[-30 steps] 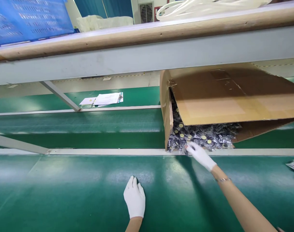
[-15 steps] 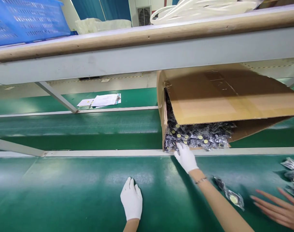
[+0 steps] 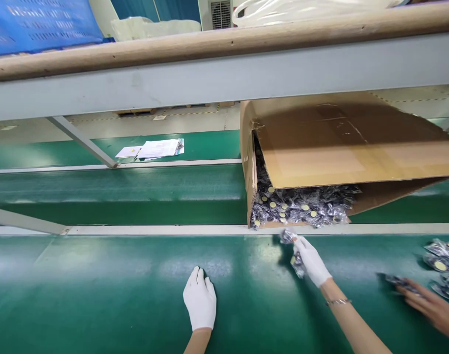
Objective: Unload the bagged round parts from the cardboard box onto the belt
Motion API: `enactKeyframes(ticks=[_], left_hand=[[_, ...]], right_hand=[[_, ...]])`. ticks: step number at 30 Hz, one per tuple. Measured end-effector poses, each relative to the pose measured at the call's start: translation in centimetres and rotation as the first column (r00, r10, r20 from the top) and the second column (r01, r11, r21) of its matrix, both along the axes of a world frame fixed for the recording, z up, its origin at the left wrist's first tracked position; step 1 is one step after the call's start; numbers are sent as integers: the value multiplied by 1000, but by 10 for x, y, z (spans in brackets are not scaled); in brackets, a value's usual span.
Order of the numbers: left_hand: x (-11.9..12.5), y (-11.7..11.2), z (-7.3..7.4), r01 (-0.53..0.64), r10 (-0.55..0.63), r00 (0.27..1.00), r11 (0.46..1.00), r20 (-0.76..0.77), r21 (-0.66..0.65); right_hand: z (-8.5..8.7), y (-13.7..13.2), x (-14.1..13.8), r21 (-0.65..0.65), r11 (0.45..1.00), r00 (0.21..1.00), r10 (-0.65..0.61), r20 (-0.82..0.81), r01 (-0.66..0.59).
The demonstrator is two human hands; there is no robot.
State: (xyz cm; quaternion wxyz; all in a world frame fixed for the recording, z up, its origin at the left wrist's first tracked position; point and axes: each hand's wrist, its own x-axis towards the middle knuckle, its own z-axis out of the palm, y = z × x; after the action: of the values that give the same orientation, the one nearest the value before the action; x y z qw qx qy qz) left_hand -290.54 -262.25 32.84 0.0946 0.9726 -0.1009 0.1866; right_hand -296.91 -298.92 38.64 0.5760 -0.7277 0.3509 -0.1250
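Head view showed me the right hand, arm stretched forward, fingers clamped on a bagged part just before the open carton; well apart, the left hand curved, back upward, over the green surface, its grip hidden.

A wood-edged shelf spans the upper view. A perforated blue crate stands on it at left; a whitish bundle, probably plastic film, lies right of centre. A louvred vent and a blue curtain show behind. Below the shelf, white papers rest on the rear green surface, near a diagonal grey strut.
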Motion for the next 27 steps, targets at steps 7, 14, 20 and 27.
enactKeyframes(ticks=[7,14,20,27], left_hand=[[1,0,0,3,-3,1000,1000,28,3],[0,1,2,10,-10,1000,1000,21,8],[-1,1,2,6,-6,999,1000,32,11],[0,1,3,1,-1,1000,1000,18,6]], right_hand=[[29,-90,-73,-570,756,794,-114,-597,-321],[26,13,85,-804,305,850,316,-421,-511],[-1,63,113,-779,253,814,287,-505,-573],[-6,66,71,-706,355,787,197,-585,-613]])
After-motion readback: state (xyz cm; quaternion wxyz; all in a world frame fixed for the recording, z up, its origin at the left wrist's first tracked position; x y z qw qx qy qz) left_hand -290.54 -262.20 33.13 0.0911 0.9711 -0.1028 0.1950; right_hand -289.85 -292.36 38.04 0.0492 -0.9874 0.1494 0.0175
